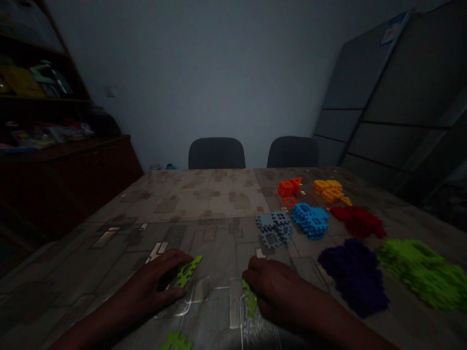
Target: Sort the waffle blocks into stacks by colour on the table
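Note:
Between the thumb and fingers of my left hand (158, 279) is a green notched building piece (188, 272), tilted over the table. My right hand (279, 289) has its fingers closed round a second green notched piece (250, 297), which pokes out on the hand's left side. The two pieces are apart from each other. Another green piece (176, 341) lies on the table at the bottom edge, partly cut off by the view. Grey pieces (274, 226) sit in a loose group beyond my right hand.
Right of my hands lie piles of blue (310, 220), purple (353, 277), green (423, 272), red (359, 221), yellow (330, 190) and orange pieces (289, 187). Two dark chairs (216, 153) stand behind the patterned table (204, 204). A cabinet (65, 170) is at the left.

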Available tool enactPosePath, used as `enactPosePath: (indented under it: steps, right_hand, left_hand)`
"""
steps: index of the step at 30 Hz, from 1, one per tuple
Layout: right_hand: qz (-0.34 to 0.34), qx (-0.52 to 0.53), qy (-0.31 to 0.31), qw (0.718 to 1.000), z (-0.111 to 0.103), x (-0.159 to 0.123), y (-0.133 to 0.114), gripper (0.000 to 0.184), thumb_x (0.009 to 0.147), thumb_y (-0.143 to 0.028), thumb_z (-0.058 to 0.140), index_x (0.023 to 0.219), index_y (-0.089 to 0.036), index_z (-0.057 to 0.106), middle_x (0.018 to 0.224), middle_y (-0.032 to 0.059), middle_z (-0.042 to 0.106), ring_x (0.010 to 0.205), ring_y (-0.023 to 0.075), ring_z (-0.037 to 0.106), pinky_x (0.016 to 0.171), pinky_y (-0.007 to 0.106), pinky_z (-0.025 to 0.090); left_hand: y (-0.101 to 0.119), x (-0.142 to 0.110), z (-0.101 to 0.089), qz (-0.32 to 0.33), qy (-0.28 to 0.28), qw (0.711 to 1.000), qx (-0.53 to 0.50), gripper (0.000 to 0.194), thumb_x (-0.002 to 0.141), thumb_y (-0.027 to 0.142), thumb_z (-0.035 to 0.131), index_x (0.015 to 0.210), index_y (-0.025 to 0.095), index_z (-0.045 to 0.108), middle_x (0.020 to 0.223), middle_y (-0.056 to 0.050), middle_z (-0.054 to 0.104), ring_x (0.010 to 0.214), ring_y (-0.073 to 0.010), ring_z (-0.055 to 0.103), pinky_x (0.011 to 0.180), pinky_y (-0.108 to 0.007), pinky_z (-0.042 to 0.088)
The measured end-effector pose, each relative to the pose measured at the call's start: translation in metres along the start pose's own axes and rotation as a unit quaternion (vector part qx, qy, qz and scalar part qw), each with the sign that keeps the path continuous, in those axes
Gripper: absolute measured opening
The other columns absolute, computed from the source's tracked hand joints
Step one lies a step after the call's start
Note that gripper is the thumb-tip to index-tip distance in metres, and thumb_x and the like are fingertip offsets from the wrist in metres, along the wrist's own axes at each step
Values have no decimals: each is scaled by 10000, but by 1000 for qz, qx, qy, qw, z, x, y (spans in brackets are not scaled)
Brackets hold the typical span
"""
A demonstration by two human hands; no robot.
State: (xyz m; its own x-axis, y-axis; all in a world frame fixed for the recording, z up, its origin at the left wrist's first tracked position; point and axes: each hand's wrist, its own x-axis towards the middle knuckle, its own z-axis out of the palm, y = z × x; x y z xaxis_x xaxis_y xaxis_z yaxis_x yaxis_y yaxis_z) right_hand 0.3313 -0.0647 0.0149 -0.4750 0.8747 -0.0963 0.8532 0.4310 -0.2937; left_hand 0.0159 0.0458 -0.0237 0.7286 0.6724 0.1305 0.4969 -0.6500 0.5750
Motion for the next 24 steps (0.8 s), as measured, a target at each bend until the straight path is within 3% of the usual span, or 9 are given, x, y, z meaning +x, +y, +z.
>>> enactPosePath:
  steps: [5, 12, 20, 24]
  right_hand:
    - [3, 12, 13, 1000, -10, -6, -2, 304, 743, -70, 541, 1024, -173, 596, 1018, 69, 613, 920, 191, 574, 808, 290, 431]
    - [-6, 53, 77, 996, -23, -19, 0, 292, 755, -55, 552, 1014, -181, 601, 1041, 60, 596, 978, 188, 532, 860, 301, 408]
    - [47, 72, 77, 993, -13, -43, 12, 333, 764, -102, 563, 1079, -196, 614, 1063, 59, 587, 1022, 229, 511, 904, 374, 386]
    - [56, 76, 90, 991, -8, -53, 16, 394, 770, -99, 551, 1145, -209, 602, 1084, 58, 586, 1031, 240, 497, 915, 404, 372]
  left_hand:
    - [2, 1, -1, 0, 2, 1000, -2, 412, 865, 452, 631, 1257, 325, 618, 1218, -42, 673, 1067, -263, 648, 909, -338, 535]
    - [-3, 0, 6, -26, 28, 999, 29, 416, 865, 469, 621, 1254, 323, 632, 1260, -52, 664, 1108, -282, 642, 946, -368, 529]
    - [-4, -1, 10, -24, 31, 999, 37, 467, 851, 497, 631, 1284, 325, 614, 1304, -52, 652, 1151, -286, 633, 979, -380, 522]
    - [-1, -1, 11, -37, 77, 995, 45, 448, 843, 530, 631, 1250, 344, 637, 1287, -31, 667, 1130, -275, 652, 963, -361, 539]
